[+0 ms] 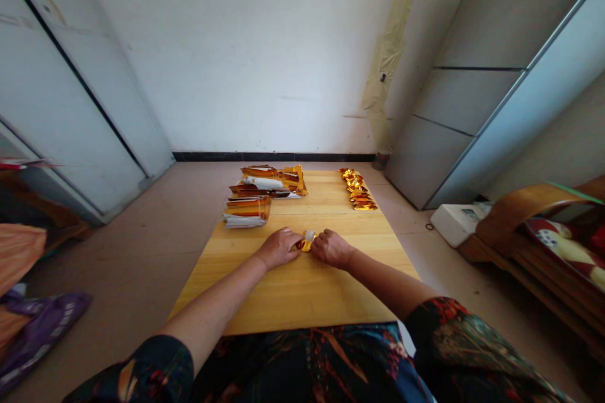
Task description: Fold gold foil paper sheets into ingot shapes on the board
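Above the middle of the wooden table (312, 302), my left hand (280, 248) and my right hand (333, 249) face each other with a small piece of gold foil paper (306, 244) between them. Its surface is shiny gold, with a white patch on top. The fingers of both hands are closed on its two ends and hide part of it. Beyond my left hand lie bundles of gold-and-white foil paper sheets (248, 209). A row of folded gold foil pieces (357, 189) runs along the far right of the table.
A white wall (246, 63) stands behind the table, and a grey refrigerator (454, 107) is at the right. A wooden bench (534, 264) and a white box (456, 225) are on the right. Bags, one purple (51, 327), lie at the left.
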Action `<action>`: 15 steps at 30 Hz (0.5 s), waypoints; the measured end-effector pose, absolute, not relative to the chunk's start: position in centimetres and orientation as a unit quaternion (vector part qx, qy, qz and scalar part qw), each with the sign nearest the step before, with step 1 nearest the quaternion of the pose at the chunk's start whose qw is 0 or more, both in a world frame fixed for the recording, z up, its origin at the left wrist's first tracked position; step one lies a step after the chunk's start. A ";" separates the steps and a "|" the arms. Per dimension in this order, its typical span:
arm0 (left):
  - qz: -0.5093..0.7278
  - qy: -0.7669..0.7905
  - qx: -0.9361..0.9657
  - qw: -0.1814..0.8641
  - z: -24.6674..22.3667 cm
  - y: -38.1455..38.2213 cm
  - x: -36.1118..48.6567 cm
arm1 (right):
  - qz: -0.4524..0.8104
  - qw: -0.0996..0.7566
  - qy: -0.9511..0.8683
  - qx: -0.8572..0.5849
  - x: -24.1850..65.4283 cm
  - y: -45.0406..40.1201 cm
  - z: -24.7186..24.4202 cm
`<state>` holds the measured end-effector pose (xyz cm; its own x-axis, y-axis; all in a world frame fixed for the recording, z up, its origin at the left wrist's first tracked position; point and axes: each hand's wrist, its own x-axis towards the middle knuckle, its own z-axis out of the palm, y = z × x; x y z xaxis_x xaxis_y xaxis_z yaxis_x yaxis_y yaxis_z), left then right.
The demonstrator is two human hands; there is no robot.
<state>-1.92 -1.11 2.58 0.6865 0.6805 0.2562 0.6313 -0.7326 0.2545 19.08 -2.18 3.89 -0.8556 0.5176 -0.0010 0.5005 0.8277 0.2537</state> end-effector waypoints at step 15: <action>0.168 0.352 0.920 0.032 2.6 -2.0 -1.3 | 0.071 -0.094 0.903 0.413 20.7 -1.9 2.1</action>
<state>-1.29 -2.01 2.59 0.6957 0.6589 0.2861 0.6376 -0.7499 0.1764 20.73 -1.87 2.08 -0.6417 0.7322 0.2282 0.7589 0.6492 0.0509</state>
